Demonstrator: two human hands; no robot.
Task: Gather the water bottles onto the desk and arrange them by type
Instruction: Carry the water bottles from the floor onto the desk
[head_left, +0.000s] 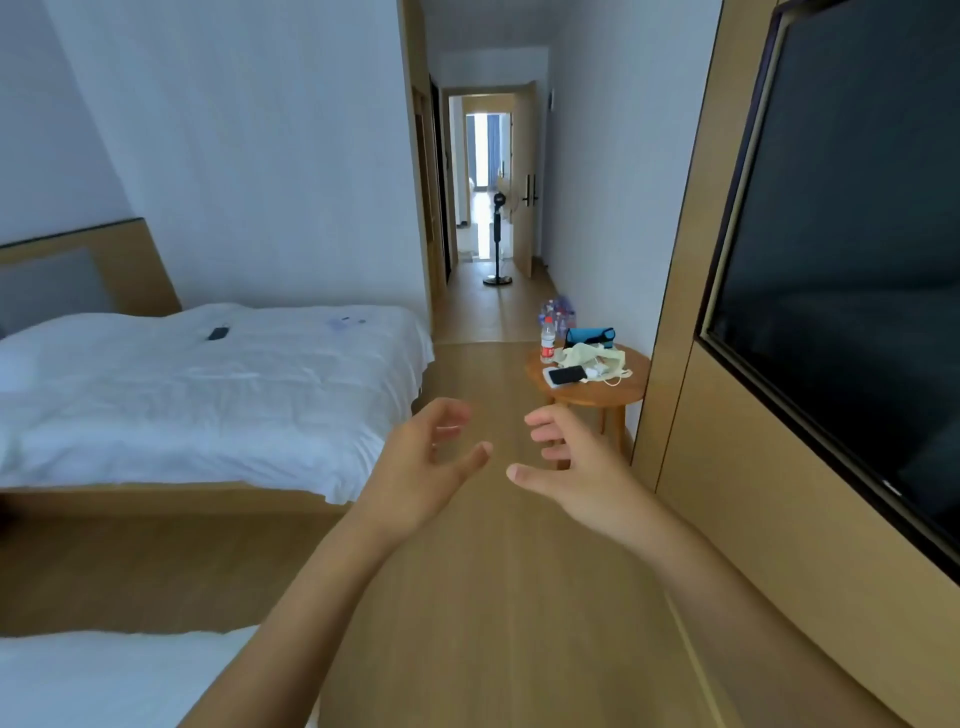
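A clear water bottle (547, 340) with a red label and red cap stands upright on the left edge of a small round wooden table (592, 395) by the right wall. Behind the table, on the floor, a cluster of several more water bottles (558, 310) shows, with blue and red labels. My left hand (423, 460) and my right hand (569, 462) are held out in front of me at mid-frame, above the floor, fingers loosely curled and spread. Both hold nothing. The hands are well short of the table.
The round table also carries a dark phone (566, 375), a pale cloth bag (592, 358) and a blue pouch (589, 336). A white bed (208, 395) fills the left. A dark TV screen (857, 249) hangs on the right wall. A standing fan (498, 239) stands in the hallway.
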